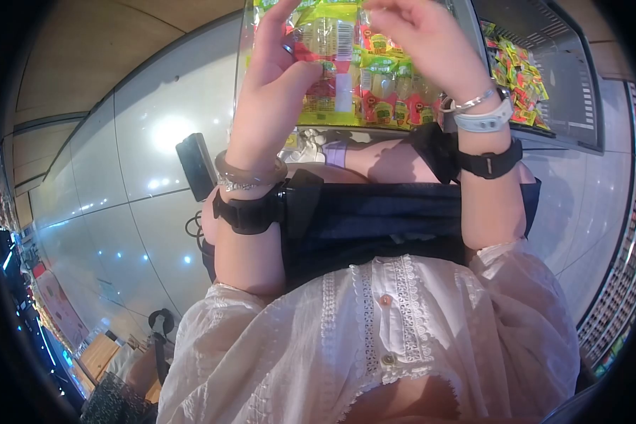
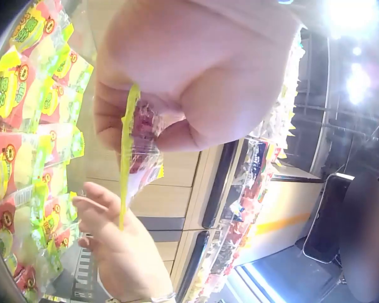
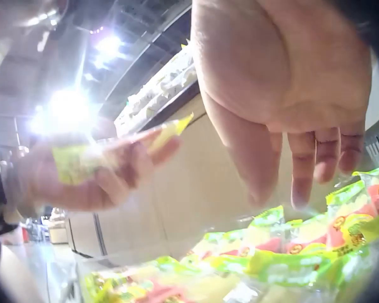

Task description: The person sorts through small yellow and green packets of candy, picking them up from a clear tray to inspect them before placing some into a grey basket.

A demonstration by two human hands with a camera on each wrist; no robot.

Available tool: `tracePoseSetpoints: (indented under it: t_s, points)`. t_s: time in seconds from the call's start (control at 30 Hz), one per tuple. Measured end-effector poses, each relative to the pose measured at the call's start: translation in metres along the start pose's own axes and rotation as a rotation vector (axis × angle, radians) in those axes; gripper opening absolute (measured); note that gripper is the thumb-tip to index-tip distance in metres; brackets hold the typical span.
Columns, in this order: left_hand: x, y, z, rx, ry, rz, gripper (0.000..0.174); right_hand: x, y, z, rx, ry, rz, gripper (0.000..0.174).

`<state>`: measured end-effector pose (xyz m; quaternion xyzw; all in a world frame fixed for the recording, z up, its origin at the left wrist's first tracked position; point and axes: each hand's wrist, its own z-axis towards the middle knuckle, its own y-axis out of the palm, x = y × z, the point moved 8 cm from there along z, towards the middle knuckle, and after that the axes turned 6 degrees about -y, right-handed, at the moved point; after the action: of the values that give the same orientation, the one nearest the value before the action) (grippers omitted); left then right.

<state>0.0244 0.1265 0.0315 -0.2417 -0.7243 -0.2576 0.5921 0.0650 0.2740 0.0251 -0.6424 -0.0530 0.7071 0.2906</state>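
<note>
My left hand [image 1: 265, 106] is raised over a bin of candy packets. Between its thumb and fingers it pinches a clear-fronted packet [image 2: 142, 148] with yellow edges and red contents, which appears edge-on in the left wrist view. In the right wrist view that packet [image 3: 107, 154] is blurred. Across from it, my right hand [image 1: 431, 46] hangs with loosely extended fingers and nothing in its grasp. Its fingertips [image 3: 300, 196] point down at the green, yellow and red packets [image 3: 309, 237] lying in rows below.
The bin's rim [image 1: 239, 78] stands just beyond my knees. At the right, a dark slotted crate [image 1: 579, 92] contains many small packets [image 1: 519, 74]. A black rectangular object [image 1: 196, 166] is by my left leg on the tiled floor [image 1: 92, 184]. Stocked shelves [image 1: 618, 283] line the far right.
</note>
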Motion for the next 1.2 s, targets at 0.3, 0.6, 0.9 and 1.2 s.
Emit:
tracePoseSetpoints:
  t_s: [0.3, 0.6, 0.9, 1.2]
  points:
    - [-0.016, 0.010, 0.003, -0.349, -0.217, -0.734, 0.036, -0.058, -0.008, -0.011, -0.084, -0.149, 0.379, 0.034]
    - [-0.020, 0.043, -0.019, -0.744, -0.397, -0.779, 0.038, -0.066, 0.013, -0.013, -0.111, -0.437, 0.282, 0.022]
    - [-0.031, 0.031, -0.007, -0.442, -0.333, -0.582, 0.044, -0.079, -0.026, -0.017, -0.047, -0.450, 0.354, 0.019]
    - [-0.036, 0.008, 0.006, -0.238, -0.245, -0.436, 0.041, -0.038, -0.122, -0.024, 0.164, -0.068, 1.173, 0.024]
